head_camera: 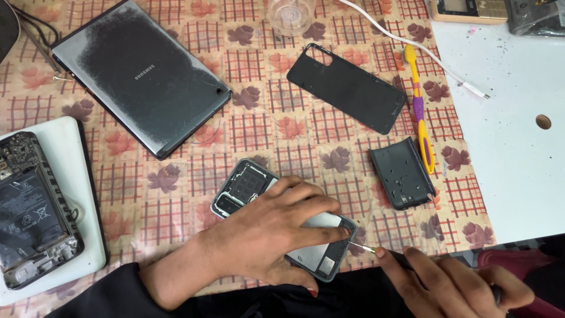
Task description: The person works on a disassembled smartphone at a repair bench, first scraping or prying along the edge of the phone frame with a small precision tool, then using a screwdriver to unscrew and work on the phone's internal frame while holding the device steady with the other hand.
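Observation:
My left hand (268, 235) lies flat on an opened phone (244, 187) with its back removed, pressing it onto the patterned tablecloth. My right hand (453, 285) grips a thin screwdriver (364, 248), whose tip points at the phone's lower right corner next to my left fingertips. The phone's black back cover (347, 88) lies apart, further up the table.
A dark tablet (141, 73) lies face down at upper left. Another opened phone (32, 212) rests on a white pad (70, 153) at left. A small black curved part (403, 174), a yellow-purple toothbrush (419, 106), a white cable (435, 62) and a white board (512, 135) sit at right.

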A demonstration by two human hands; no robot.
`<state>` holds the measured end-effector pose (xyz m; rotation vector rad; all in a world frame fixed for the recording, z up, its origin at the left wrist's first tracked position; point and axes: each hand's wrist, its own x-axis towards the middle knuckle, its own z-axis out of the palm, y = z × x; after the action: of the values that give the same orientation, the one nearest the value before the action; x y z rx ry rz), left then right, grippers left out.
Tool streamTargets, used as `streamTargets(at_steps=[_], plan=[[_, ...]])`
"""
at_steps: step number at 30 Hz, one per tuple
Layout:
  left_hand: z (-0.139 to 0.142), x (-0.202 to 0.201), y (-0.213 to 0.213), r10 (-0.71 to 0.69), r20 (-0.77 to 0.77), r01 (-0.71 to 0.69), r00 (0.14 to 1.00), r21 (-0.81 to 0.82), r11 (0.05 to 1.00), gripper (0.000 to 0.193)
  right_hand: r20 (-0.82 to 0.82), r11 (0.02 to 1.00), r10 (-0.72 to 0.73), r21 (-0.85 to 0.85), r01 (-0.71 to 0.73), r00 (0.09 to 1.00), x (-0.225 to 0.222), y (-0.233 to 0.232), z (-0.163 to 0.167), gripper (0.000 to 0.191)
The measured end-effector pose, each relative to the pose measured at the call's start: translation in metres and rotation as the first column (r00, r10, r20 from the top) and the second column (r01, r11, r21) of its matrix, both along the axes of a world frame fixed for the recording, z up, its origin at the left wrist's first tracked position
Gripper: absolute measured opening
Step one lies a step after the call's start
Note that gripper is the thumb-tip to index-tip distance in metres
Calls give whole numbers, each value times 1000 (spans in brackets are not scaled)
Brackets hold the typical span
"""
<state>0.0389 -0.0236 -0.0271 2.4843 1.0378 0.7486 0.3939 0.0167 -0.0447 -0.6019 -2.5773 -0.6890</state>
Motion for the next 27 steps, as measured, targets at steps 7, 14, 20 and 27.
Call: streamTargets(at_steps=[7,14,20,27], plan=[[-3,-1,1,-2,20,2,1000,-15,1000,78,69,999,9,34,-11,998,0,5,-6,31],[-8,0,2,3,21,-3,1000,-5,1000,79,167,996,53,-77,-40,985,9,8,4,38],[-8,0,2,4,27,-3,1000,-16,1000,78,275,979,145,-182,-97,950,-4,20,21,42],[-6,-1,2,3,25,-3,1000,-25,1000,77,117,947,145,-303,-104,982,-22,22,33,35]])
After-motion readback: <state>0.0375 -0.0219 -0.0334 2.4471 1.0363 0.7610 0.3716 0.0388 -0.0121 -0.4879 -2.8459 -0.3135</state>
